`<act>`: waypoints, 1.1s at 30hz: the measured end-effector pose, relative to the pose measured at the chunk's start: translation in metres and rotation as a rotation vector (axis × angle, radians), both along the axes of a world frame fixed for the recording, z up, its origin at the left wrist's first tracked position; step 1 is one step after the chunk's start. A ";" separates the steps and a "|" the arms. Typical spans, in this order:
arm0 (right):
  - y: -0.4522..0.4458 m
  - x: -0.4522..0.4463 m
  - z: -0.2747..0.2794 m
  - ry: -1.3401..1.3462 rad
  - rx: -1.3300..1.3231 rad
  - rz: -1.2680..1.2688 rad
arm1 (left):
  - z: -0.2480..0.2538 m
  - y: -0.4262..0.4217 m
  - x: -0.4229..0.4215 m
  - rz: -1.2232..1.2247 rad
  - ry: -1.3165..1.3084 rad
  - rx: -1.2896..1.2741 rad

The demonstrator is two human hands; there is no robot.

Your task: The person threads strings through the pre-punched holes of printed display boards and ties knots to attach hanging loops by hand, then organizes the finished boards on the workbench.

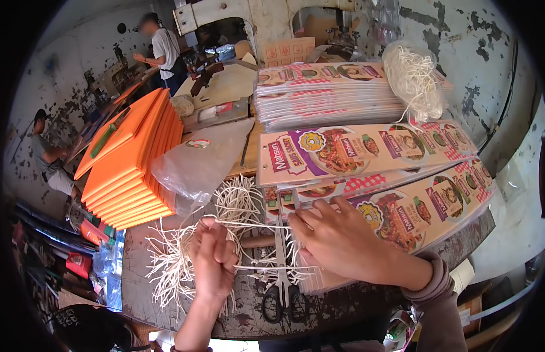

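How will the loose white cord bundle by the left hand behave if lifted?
The white cord bundle will likely flop, since its thin strands curve and splay over the tabletop. It may tangle or shed, as many strands cross loosely near the left hand.

pale walls [463,50] with peeling, dark-patched paint surround a scuffed dark table [337,310].

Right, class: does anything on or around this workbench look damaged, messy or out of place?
Yes. The wall at the upper right looks damaged: its paint has flaked off in dark patches. The tabletop is scuffed, and white cords sprawl untidily across it around the left hand.
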State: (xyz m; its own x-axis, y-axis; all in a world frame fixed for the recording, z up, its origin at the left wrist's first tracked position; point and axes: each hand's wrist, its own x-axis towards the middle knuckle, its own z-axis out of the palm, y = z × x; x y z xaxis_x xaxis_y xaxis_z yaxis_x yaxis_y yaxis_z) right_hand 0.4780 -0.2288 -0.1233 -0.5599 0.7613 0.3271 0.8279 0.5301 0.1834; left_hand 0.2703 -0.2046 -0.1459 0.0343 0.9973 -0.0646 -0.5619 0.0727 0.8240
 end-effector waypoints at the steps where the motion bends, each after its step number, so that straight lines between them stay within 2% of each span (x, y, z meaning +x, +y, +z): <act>1: 0.002 0.000 0.001 0.000 0.008 0.003 | -0.002 -0.002 0.002 0.003 0.000 0.008; 3: 0.006 -0.005 0.006 0.139 0.067 0.187 | -0.013 -0.007 0.011 -0.101 0.208 0.306; 4: 0.005 -0.012 0.005 0.353 0.052 0.289 | -0.020 -0.008 0.013 -0.143 0.240 0.297; 5: 0.000 -0.014 0.008 0.354 0.056 0.293 | -0.022 -0.011 0.015 -0.204 0.281 0.358; 7: -0.012 -0.018 0.016 0.433 -0.117 0.319 | -0.023 -0.020 0.022 -0.266 0.322 0.318; 8: -0.014 -0.020 0.013 0.371 0.000 0.309 | -0.023 -0.025 0.024 -0.285 0.276 0.261; 13: -0.022 -0.024 0.010 0.422 -0.048 0.250 | -0.025 -0.028 0.021 -0.345 0.211 0.283; 15: -0.020 -0.027 0.004 0.612 -0.016 0.328 | -0.017 -0.033 0.030 -0.227 0.025 0.093; 16: -0.020 -0.029 0.000 0.611 -0.015 0.329 | -0.026 -0.031 0.023 -0.341 -0.086 0.116; 19: -0.020 -0.036 -0.007 0.716 -0.025 0.381 | -0.036 -0.033 0.026 -0.256 -0.047 0.217; 25: -0.017 -0.041 -0.006 0.906 0.012 0.509 | -0.032 -0.036 0.024 -0.362 -0.136 0.308; 28: -0.023 -0.045 -0.012 0.980 -0.108 0.486 | -0.034 -0.038 0.026 -0.398 -0.161 0.368; 30: -0.024 -0.049 -0.018 1.157 -0.178 0.448 | -0.037 -0.037 0.024 -0.470 -0.203 0.406; 33: -0.027 -0.050 -0.016 1.250 -0.305 0.396 | -0.040 -0.037 0.024 -0.518 -0.265 0.371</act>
State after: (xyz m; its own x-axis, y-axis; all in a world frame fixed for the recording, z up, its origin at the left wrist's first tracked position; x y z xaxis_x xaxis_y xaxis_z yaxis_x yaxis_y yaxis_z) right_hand 0.4282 -0.2556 -0.1398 -0.2110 0.7523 0.6241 0.1354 0.6548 -0.7436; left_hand 0.2940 -0.2412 -0.1860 0.4797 0.8029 0.3539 -0.7169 0.1260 0.6857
